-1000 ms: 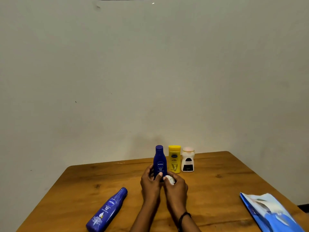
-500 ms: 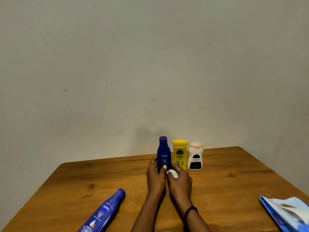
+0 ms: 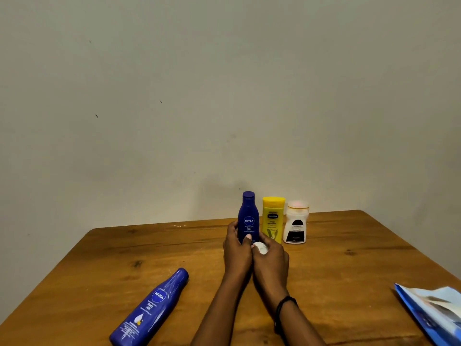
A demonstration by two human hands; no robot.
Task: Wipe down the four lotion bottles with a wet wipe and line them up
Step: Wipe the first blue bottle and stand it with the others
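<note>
A small dark blue lotion bottle stands upright at the back of the wooden table, just left of a yellow bottle and a white bottle. My left hand grips the small blue bottle's lower half, thumb across its front. My right hand sits against the bottle's right base and holds a balled white wet wipe. A larger blue bottle lies on its side at the front left, cap pointing away from me.
A blue and white wipes packet lies at the table's right front edge. A plain wall rises right behind the row of bottles. Bare wood shows between the lying bottle and the standing ones.
Both hands carried the small blue bottle a little farther back, so it now stands closer to the yellow bottle. The camera view shifted slightly.
</note>
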